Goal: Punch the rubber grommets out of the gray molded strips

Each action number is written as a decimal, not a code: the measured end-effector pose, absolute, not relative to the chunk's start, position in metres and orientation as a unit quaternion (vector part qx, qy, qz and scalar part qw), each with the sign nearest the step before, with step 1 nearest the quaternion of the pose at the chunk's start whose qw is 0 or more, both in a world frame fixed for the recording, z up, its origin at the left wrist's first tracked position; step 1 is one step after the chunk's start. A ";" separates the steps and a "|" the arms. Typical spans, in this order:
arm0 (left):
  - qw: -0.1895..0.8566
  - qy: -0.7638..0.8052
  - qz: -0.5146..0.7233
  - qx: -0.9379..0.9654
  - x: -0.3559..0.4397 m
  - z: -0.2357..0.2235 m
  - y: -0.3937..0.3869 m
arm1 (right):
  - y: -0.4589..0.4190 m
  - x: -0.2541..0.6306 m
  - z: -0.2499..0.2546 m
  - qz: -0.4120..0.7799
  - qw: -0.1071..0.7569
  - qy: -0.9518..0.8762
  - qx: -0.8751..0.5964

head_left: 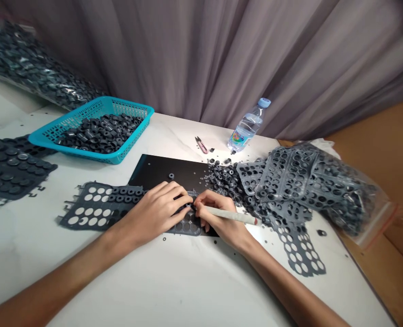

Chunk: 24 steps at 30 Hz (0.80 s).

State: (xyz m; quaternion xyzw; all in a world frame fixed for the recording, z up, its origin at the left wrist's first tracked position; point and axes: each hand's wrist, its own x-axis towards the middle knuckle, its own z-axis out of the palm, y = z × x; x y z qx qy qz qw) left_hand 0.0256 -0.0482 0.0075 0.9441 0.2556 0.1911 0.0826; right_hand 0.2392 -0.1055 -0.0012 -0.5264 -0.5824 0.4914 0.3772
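Observation:
A grey rubber sheet [99,206] with punched round holes and some rings still in it lies flat on the white table [174,281], partly over a black mat [167,170]. My left hand [156,209] lies on the sheet with fingers curled, pressing it down. My right hand [218,215] is closed round a white pen-like tool [231,215], its tip meeting the sheet right beside my left fingertips. A loose heap of small dark rubber rings [223,177] sits just behind my right hand.
A turquoise basket [133,113] of rings stands back left, with unpunched sheets [10,165] at the left edge. Emptied sheets and a plastic bag [324,186] pile up on the right. A water bottle [247,127] and small snips [200,144] lie behind.

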 end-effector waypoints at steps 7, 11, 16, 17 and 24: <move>0.108 0.265 0.185 0.940 0.022 0.007 -0.046 | -0.106 0.238 -0.003 0.512 0.397 -0.558 -0.519; 0.108 0.264 0.185 0.941 0.022 0.007 -0.047 | -0.105 0.238 -0.002 0.506 0.393 -0.562 -0.523; 0.111 0.267 0.185 0.939 0.023 0.006 -0.046 | -0.105 0.238 -0.002 0.506 0.393 -0.563 -0.522; 0.112 0.267 0.184 0.939 0.023 0.006 -0.046 | -0.105 0.238 -0.002 0.504 0.392 -0.563 -0.524; 0.078 0.254 0.190 0.945 0.025 0.004 -0.050 | -0.107 0.236 0.002 0.471 0.361 -0.596 -0.541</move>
